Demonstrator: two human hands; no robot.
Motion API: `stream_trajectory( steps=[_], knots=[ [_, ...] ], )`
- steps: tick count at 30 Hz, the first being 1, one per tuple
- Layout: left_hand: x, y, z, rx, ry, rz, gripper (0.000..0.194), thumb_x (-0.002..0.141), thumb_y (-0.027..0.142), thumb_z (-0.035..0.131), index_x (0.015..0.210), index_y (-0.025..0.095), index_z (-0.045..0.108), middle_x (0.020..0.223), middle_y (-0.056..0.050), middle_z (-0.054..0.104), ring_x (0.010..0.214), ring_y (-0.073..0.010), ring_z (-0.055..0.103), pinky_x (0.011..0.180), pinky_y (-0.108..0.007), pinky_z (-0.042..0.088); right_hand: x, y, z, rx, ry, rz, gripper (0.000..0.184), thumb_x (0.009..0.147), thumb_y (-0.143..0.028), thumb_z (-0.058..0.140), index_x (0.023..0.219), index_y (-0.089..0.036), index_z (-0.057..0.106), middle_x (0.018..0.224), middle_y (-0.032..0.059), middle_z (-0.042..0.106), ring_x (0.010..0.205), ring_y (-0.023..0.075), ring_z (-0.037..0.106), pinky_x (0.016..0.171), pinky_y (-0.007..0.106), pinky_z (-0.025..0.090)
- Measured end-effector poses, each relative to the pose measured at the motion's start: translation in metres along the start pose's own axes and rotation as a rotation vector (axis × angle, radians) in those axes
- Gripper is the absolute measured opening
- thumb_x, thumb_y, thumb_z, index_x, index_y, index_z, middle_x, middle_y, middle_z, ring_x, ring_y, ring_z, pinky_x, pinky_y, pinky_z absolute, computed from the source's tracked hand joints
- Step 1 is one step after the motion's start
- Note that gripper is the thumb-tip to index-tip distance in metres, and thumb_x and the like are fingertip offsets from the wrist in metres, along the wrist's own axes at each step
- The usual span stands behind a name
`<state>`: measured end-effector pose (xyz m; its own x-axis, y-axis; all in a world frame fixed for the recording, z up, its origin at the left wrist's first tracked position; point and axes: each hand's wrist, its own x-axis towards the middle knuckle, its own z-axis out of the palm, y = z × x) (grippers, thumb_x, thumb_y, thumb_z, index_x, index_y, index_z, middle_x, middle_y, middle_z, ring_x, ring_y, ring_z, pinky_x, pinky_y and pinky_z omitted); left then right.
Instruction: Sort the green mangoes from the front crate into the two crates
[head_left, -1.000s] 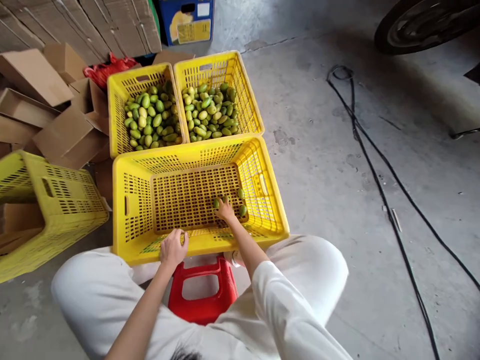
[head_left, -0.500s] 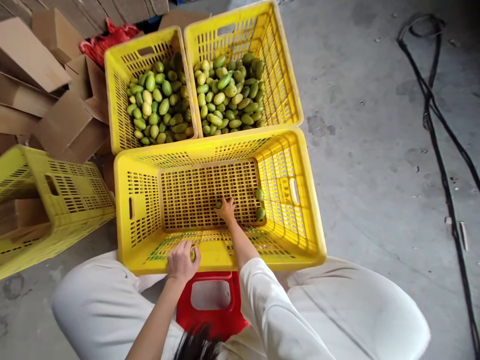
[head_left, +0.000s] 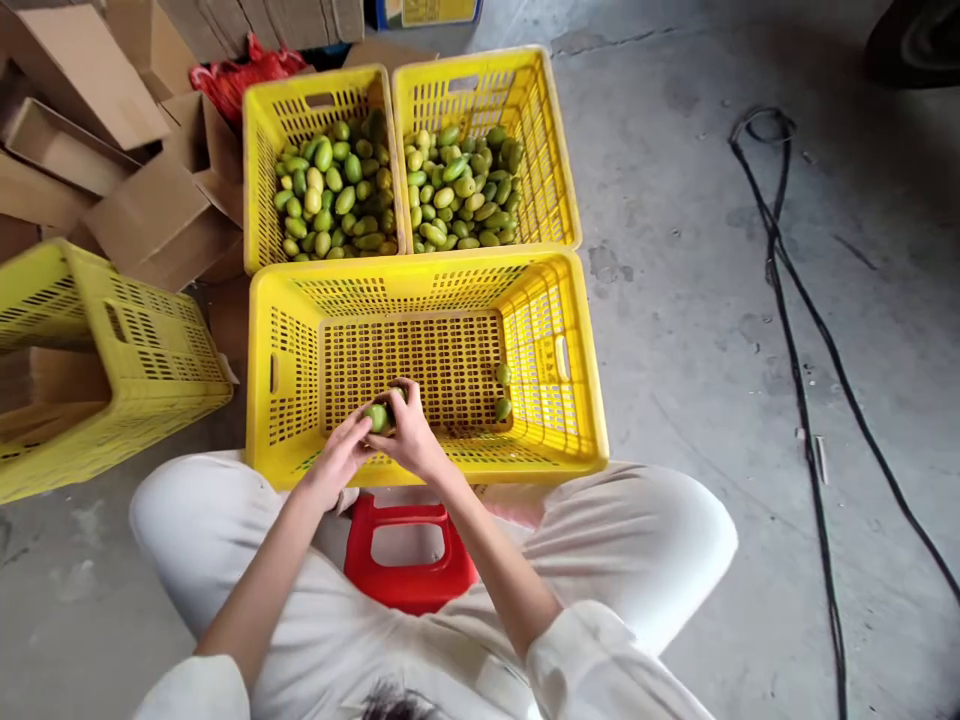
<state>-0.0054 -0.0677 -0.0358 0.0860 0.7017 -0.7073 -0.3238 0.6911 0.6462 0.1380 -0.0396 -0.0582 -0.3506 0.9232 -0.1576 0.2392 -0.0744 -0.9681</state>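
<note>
Over the near left part of the front yellow crate (head_left: 427, 264), my hands are close together. My right hand (head_left: 412, 436) is closed around small green oval fruit; one fruit (head_left: 377, 417) shows between the two hands, and part of a darker one shows under its fingers. From the left, my left hand (head_left: 341, 460) touches the first fruit with its fingertips, its fingers bent round it. On the crate's slotted floor, by the right wall, lie two more green fruits, an upper one (head_left: 503, 375) and a lower one (head_left: 502, 409).
Behind stand a left yellow crate (head_left: 259, 170) and a right yellow crate (head_left: 551, 150), each holding many green fruits. Another yellow crate (head_left: 161, 340) lies tipped at left, near cardboard boxes (head_left: 150, 215). A red stool (head_left: 411, 585) is between my knees. A black cable (head_left: 787, 330) crosses the floor.
My right hand has lifted fruit from the crate floor and moved left and nearer me. My left hand has left the crate's rim and met it. The view has shifted.
</note>
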Motion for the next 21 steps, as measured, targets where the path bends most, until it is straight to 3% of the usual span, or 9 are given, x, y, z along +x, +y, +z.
stream_trajectory(
  steps=[3,6,10,13,15,17,19,21],
  knots=[
    [-0.018,0.013,-0.004,-0.011,-0.043,0.024,0.044,0.071,0.031,0.079,0.111,0.020,0.064,0.110,-0.007,0.069,0.096,-0.0192,0.067,0.074,-0.025,0.056,-0.027,-0.027,-0.009,0.076,-0.043,-0.055,0.052,0.076,-0.033,0.075,0.122,-0.022,0.052,0.134,0.0148,0.035,0.141,0.0300,0.028,0.112,0.048,0.036],
    [-0.024,0.016,-0.004,-0.046,-0.076,0.062,0.038,0.071,0.032,0.080,0.102,0.018,0.062,0.103,-0.006,0.070,0.085,-0.0169,0.068,0.068,-0.025,0.057,-0.044,-0.037,-0.020,0.306,-0.001,-0.006,0.040,0.086,-0.035,0.066,0.123,-0.025,0.054,0.137,0.0118,0.040,0.135,0.0257,0.038,0.107,0.043,0.042],
    [-0.022,0.018,0.003,-0.094,-0.155,0.116,0.036,0.070,0.031,0.079,0.092,0.019,0.053,0.088,-0.003,0.069,0.066,-0.0131,0.066,0.054,-0.023,0.054,-0.055,-0.033,-0.030,0.714,0.127,0.144,0.065,0.075,-0.029,0.077,0.133,-0.032,0.047,0.133,0.0057,0.050,0.109,0.0196,0.057,0.096,0.037,0.049],
    [-0.022,0.019,0.009,-0.109,-0.212,0.125,0.030,0.076,0.035,0.072,0.090,0.020,0.051,0.072,0.001,0.064,0.049,-0.0099,0.058,0.040,-0.017,0.042,-0.058,-0.026,-0.034,0.911,0.192,0.201,0.056,0.069,-0.024,0.080,0.119,-0.029,0.055,0.110,0.0017,0.060,0.083,0.0132,0.060,0.079,0.030,0.052],
    [-0.022,0.017,0.011,-0.096,-0.224,0.111,0.025,0.078,0.034,0.069,0.088,0.019,0.052,0.065,0.003,0.060,0.042,-0.0070,0.051,0.035,-0.015,0.033,-0.057,-0.020,-0.036,0.954,0.239,0.212,0.040,0.069,-0.026,0.081,0.102,-0.026,0.058,0.093,-0.0011,0.059,0.066,0.0091,0.054,0.060,0.023,0.048],
    [-0.020,0.014,0.012,-0.079,-0.212,0.083,0.023,0.080,0.036,0.066,0.083,0.018,0.053,0.058,0.004,0.056,0.036,-0.0046,0.042,0.033,-0.014,0.027,-0.054,-0.016,-0.036,0.953,0.262,0.223,0.032,0.071,-0.033,0.080,0.090,-0.024,0.056,0.081,-0.0028,0.057,0.054,0.0061,0.045,0.045,0.018,0.034],
    [-0.017,0.010,0.013,-0.081,-0.198,0.048,0.029,0.083,0.045,0.061,0.079,0.018,0.052,0.051,0.004,0.052,0.033,-0.0044,0.036,0.032,-0.014,0.022,-0.052,-0.013,-0.036,0.959,0.258,0.248,0.032,0.078,-0.048,0.072,0.083,-0.022,0.055,0.072,-0.0030,0.054,0.046,0.0051,0.039,0.039,0.017,0.024],
    [-0.014,0.009,0.015,-0.123,-0.197,0.029,0.038,0.084,0.055,0.055,0.078,0.018,0.053,0.051,0.002,0.053,0.035,-0.0068,0.040,0.033,-0.017,0.027,-0.049,-0.013,-0.036,1.007,0.233,0.286,0.040,0.085,-0.061,0.057,0.082,-0.021,0.057,0.068,-0.0012,0.054,0.047,0.0071,0.041,0.039,0.018,0.026]
  ],
)
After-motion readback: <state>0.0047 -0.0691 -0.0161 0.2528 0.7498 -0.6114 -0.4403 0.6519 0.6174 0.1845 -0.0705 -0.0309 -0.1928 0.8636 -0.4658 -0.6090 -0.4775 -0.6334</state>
